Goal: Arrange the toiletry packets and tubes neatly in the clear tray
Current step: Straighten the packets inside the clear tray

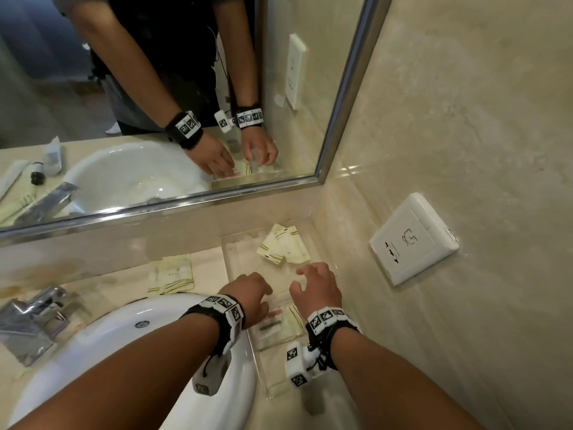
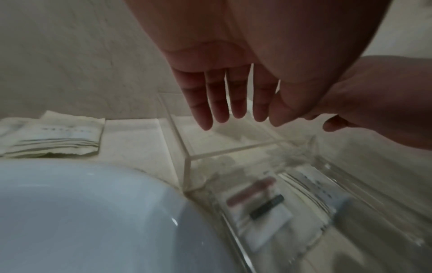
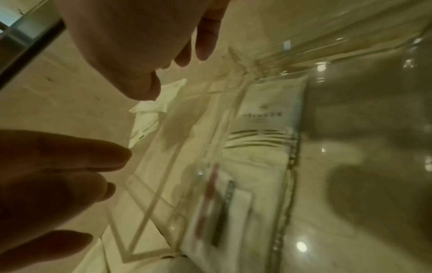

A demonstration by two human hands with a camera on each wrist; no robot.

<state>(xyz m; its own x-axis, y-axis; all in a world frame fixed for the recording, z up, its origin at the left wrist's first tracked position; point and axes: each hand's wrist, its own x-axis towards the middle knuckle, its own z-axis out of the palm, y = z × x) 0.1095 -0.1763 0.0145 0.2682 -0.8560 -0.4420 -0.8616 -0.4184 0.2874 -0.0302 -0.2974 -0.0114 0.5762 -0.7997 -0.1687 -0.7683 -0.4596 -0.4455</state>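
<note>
Toiletry packets, pale yellow [image 1: 284,247], lie in the clear acrylic tray [image 1: 230,262] on the beige table [image 1: 207,259].
More cream packets [image 1: 173,274] sit left beside the white basin [image 1: 130,330]; left hand [image 1: 252,294] and right hand [image 1: 316,285] hover over the tray, fingers [image 2: 219,103] relaxed, holding nothing.

Our two bare forearms reach in from 6 o'clock, running toward 12, each wrist strapped with black band carrying white marker tiles. Our left hand [image 1: 252,294] sits palm down, fingers [image 2: 236,103] straight, slightly spread, pointing to 12, holding nothing. Our right hand [image 1: 319,285] sits just at 3 o'clock of left, hands close together, knuckles arched, fingers [image 1: 310,270] loosely bent and splayed, thumb toward 9, nothing gripped.
</note>
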